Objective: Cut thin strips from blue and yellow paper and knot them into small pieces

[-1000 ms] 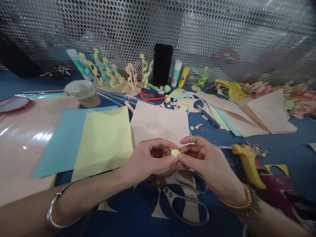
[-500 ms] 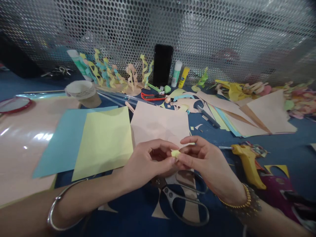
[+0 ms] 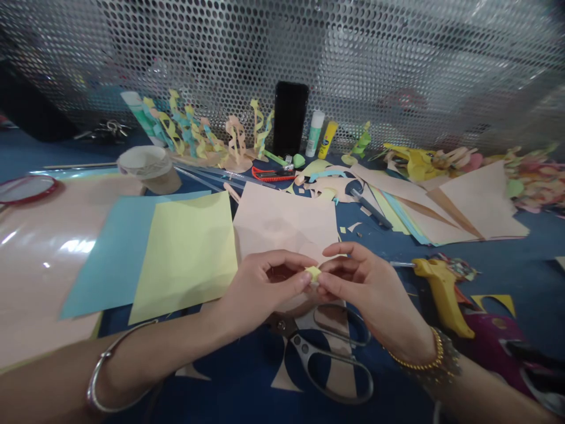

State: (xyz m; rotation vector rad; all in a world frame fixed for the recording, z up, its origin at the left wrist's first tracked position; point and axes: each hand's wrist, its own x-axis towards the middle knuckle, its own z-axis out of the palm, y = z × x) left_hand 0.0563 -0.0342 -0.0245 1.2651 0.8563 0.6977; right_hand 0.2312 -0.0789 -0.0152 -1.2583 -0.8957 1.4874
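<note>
Between my fingertips is a small folded yellow paper star (image 3: 313,272). My left hand (image 3: 269,285) pinches its left side with thumb and forefinger. From the right, my right hand (image 3: 359,280) holds the other side, thumb below and fingers curled behind. Just beneath both hands lie metal scissors (image 3: 304,347), handles toward the lower right, on paper offcuts; their blades are hidden under my left hand. A pale pink sheet (image 3: 282,215) lies right behind my hands. To the left, a yellow sheet (image 3: 189,253) overlaps a blue sheet (image 3: 110,253).
A yellow glue gun (image 3: 441,291) lies at the right, nozzle pointing left. Behind stand a black phone (image 3: 290,118), glue sticks (image 3: 315,134) and curled paper figures (image 3: 189,126). A paper cup (image 3: 152,168) is back left; fanned sheets (image 3: 481,206) lie back right.
The yellow paper star has turned slightly between my fingertips, showing more of its pointed face. Both hands stay in nearly the same place.
</note>
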